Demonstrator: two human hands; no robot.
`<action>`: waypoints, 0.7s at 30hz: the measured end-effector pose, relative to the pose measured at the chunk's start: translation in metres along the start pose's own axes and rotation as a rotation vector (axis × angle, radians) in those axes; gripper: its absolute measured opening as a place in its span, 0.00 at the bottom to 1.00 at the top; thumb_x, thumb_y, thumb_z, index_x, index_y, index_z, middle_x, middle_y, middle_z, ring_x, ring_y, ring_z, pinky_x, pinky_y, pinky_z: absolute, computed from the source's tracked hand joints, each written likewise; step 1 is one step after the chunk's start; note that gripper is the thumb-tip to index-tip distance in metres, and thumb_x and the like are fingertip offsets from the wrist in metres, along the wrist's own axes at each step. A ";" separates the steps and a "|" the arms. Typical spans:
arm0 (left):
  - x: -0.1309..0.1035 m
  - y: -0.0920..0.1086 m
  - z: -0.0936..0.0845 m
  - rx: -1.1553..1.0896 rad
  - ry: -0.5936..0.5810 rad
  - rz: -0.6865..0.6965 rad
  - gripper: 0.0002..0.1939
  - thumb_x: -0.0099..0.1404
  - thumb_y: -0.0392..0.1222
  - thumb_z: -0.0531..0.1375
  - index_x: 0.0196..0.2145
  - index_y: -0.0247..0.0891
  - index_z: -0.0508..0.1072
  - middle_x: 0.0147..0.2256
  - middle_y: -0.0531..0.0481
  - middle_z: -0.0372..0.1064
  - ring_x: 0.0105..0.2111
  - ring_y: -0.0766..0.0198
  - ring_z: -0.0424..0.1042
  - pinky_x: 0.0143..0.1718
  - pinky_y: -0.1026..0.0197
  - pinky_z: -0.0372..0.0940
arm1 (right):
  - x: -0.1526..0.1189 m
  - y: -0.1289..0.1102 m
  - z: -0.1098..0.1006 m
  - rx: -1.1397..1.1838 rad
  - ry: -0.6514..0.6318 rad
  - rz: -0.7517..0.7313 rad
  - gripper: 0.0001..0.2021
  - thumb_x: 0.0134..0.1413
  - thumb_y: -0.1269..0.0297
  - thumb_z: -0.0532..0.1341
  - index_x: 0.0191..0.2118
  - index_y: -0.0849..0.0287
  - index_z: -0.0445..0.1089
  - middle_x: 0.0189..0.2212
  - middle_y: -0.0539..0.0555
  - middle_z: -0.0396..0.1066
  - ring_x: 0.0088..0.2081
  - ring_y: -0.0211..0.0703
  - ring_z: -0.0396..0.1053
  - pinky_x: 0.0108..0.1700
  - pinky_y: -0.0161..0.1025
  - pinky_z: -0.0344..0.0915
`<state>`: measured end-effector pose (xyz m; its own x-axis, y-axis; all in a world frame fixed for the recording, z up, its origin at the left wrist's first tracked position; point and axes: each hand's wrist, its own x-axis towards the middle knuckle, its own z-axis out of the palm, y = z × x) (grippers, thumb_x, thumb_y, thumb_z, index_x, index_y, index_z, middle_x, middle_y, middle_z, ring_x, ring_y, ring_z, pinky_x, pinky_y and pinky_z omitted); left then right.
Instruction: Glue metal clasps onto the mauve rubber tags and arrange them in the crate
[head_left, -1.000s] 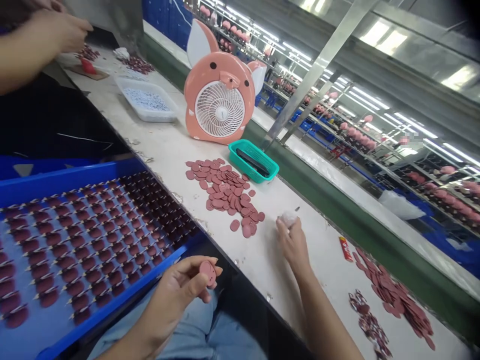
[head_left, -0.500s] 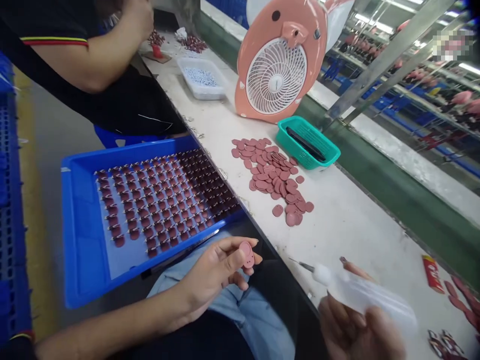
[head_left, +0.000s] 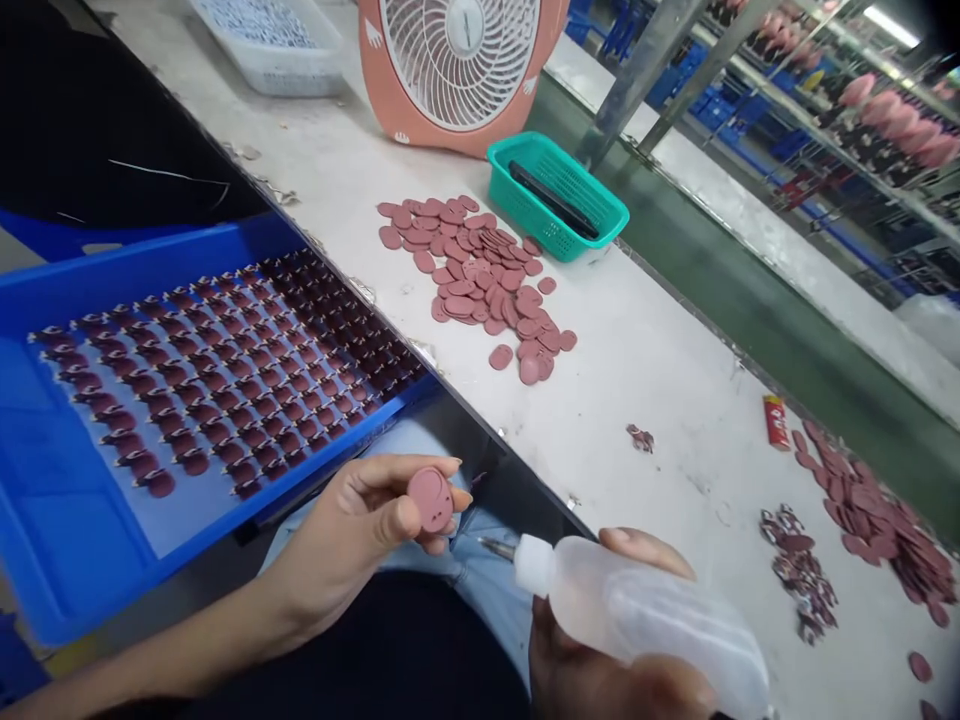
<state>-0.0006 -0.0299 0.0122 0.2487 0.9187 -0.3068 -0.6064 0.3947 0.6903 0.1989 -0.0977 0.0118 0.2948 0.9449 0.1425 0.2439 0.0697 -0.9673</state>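
Between the thumb and fingers of my left hand is a round reddish-pink disc with small dark holes, held over my lap. My right hand is wrapped round a translucent white squeeze bottle, whose thin metal tip points left toward the disc without touching it. A blue tray at the left holds rows of dark red discs with small metal-like parts on them. Many loose pink discs are piled on the white table.
A green basket with a black object stands beside a pink fan. A white tub is at the back left. At the right lie small shiny parts, more discs and a red wrapper.
The view has shifted right and down. The bottle in my right hand has come closer to the disc in my left hand. A person's arm at the upper left has left the view.
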 end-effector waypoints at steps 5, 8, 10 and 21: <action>-0.001 0.001 0.001 0.019 -0.033 0.004 0.16 0.53 0.53 0.77 0.38 0.48 0.87 0.31 0.48 0.84 0.25 0.67 0.77 0.29 0.70 0.73 | 0.014 -0.021 0.032 0.093 0.097 -0.266 0.19 0.67 0.45 0.55 0.51 0.54 0.70 0.36 0.54 0.66 0.22 0.36 0.60 0.15 0.35 0.56; -0.001 0.001 0.002 0.023 -0.049 0.016 0.15 0.55 0.53 0.76 0.39 0.49 0.87 0.32 0.49 0.84 0.26 0.68 0.78 0.31 0.71 0.73 | 0.016 -0.024 0.036 0.070 0.133 -0.259 0.19 0.68 0.45 0.55 0.49 0.55 0.71 0.37 0.54 0.65 0.23 0.35 0.58 0.15 0.34 0.54; -0.002 0.001 0.002 0.028 -0.062 0.031 0.15 0.56 0.53 0.76 0.40 0.49 0.86 0.33 0.49 0.84 0.26 0.69 0.78 0.31 0.71 0.74 | 0.015 -0.023 0.036 0.066 0.138 -0.270 0.19 0.68 0.46 0.56 0.49 0.56 0.71 0.37 0.54 0.65 0.24 0.36 0.58 0.15 0.35 0.53; -0.002 0.001 0.000 0.020 -0.083 0.026 0.14 0.56 0.51 0.76 0.40 0.49 0.86 0.33 0.51 0.84 0.26 0.69 0.78 0.31 0.73 0.74 | 0.016 -0.020 0.034 -0.025 0.147 -0.308 0.18 0.67 0.46 0.56 0.48 0.55 0.72 0.39 0.55 0.65 0.28 0.40 0.63 0.20 0.36 0.58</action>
<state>-0.0017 -0.0314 0.0132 0.2958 0.9262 -0.2338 -0.5982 0.3704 0.7105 0.1670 -0.0733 0.0258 0.3331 0.8243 0.4578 0.3642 0.3353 -0.8689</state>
